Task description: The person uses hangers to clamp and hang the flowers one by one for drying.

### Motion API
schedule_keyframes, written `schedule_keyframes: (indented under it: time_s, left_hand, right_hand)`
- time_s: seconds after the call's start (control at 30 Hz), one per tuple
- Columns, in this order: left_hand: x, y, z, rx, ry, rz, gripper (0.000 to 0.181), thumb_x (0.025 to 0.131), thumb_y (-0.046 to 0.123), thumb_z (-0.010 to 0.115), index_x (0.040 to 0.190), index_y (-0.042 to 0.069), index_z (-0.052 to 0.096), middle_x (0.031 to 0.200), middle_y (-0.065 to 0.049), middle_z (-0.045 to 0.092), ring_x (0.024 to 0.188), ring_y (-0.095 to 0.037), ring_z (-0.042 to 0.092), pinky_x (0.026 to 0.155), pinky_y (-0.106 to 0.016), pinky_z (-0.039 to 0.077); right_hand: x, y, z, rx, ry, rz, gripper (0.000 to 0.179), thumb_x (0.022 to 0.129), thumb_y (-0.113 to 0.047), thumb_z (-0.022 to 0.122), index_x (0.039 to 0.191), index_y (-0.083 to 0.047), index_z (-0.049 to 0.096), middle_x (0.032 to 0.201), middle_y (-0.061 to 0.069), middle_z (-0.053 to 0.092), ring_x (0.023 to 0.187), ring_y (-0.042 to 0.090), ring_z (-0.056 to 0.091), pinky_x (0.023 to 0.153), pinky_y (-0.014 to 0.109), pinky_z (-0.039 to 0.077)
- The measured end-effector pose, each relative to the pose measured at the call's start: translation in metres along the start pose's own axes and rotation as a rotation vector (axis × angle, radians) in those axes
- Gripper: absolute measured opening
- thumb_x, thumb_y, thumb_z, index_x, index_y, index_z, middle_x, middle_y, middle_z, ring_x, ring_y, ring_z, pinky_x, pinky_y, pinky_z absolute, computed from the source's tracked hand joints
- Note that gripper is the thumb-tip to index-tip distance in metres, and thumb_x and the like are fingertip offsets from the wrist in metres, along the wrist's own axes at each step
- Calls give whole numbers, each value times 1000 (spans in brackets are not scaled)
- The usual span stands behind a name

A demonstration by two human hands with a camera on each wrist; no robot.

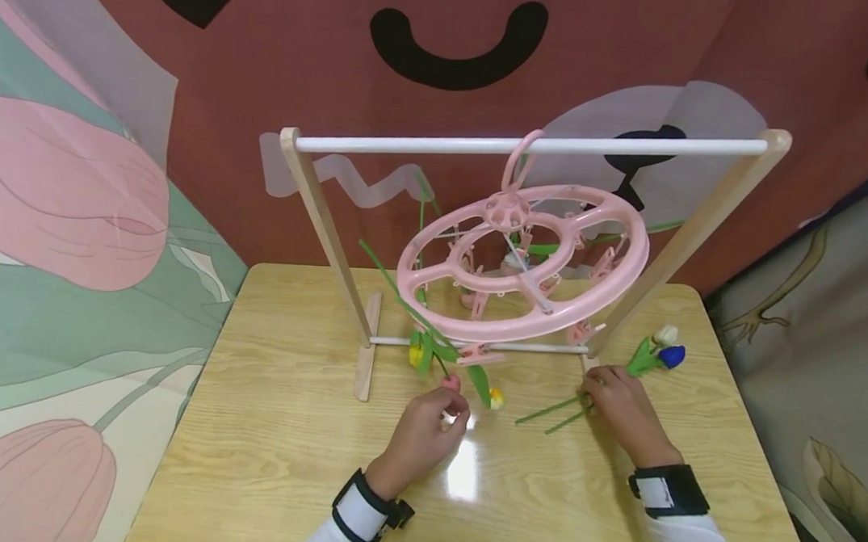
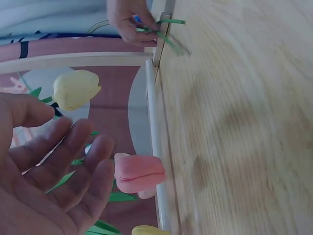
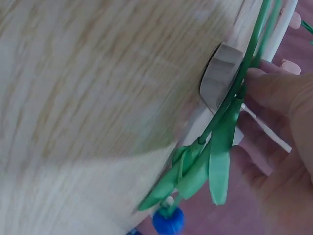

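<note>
My right hand (image 1: 627, 409) pinches the green stems (image 3: 252, 54) of two artificial tulips between thumb and fingers, low by the rack's right foot. Their heads, one white tulip (image 1: 666, 335) and one blue tulip (image 1: 672, 357), point away to the right. My left hand (image 1: 423, 432) has loosely bent fingers with nothing between them. Just beyond its fingertips hangs a pink tulip (image 2: 141, 174), head down. A pale yellow tulip (image 2: 76, 89) hangs close by the thumb. Above is a round pink clip hanger (image 1: 504, 332), whose clips hold several tulips by their stems.
The hanger hooks over the white top bar (image 1: 410, 146) of a wooden-sided rack (image 1: 323, 218). Another yellow tulip (image 1: 416, 355) hangs at the left. The rack stands on a wood-grain table (image 1: 274, 442), with printed fabric (image 1: 304, 71) behind and at both sides.
</note>
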State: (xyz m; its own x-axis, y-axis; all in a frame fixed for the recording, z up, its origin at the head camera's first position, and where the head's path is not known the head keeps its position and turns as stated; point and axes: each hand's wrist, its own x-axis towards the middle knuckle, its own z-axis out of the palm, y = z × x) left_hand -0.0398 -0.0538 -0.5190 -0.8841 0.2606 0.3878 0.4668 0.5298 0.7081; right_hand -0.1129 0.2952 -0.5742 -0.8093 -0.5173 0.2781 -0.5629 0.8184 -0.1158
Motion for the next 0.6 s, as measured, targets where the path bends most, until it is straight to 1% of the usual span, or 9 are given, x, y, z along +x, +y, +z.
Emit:
schedule_keyframes:
  time_s: [0.1,0.17,0.23,0.3,0.37,0.43,0.5,0.6]
  left_hand:
    - [-3,4,3,31,-9,43,5,85,6,65,82,9,68,79,0,68,75,-12,65,67,-27,61]
    - [-4,7,5,45,-23,65,5,85,8,65,82,10,68,81,2,68,78,-13,66,70,-26,61]
    - [-5,12,6,61,-57,86,4,86,12,66,86,11,70,86,2,70,83,-11,66,73,-25,60]
    - [-5,17,7,89,-104,118,8,88,16,66,91,11,71,92,2,71,88,-11,66,76,-24,60]
    - [-5,22,9,133,-155,161,14,89,18,66,99,11,72,99,1,72,94,-10,65,82,-25,59]
    - [-4,26,11,185,-194,207,19,89,20,66,105,9,71,104,-1,71,99,-13,65,85,-26,59]
    - [-2,30,14,238,-219,245,24,90,20,66,111,8,69,110,-3,70,104,-15,64,89,-28,58]
    - [1,34,19,304,-239,263,31,89,20,67,116,6,67,115,-6,68,109,-18,62,94,-29,56]
  right_hand:
    - [1,-1,-3,24,15,-39,33,66,12,73,92,-8,70,95,13,70,95,35,60,86,57,51]
    - [1,-3,-6,37,5,-50,36,66,15,71,95,-7,68,95,13,70,96,34,62,94,59,48]
    - [1,-6,-10,41,-16,-49,38,69,17,69,99,-6,67,97,14,70,98,34,62,101,61,44]
    - [1,-10,-14,32,-31,-47,39,71,19,67,102,-6,67,99,15,69,99,34,62,103,61,43]
    - [2,-14,-19,20,-31,-49,38,72,19,67,102,-5,68,99,15,69,98,34,63,103,60,43]
    - [3,-20,-25,14,-19,-52,36,73,18,68,101,-5,69,98,15,70,96,33,62,98,57,48]
    - [4,-27,-30,14,-1,-64,34,73,17,69,99,-6,70,96,13,70,93,31,62,91,53,52]
    - [5,-40,-36,30,19,-91,33,74,15,69,97,-7,72,94,10,69,90,29,61,82,47,55]
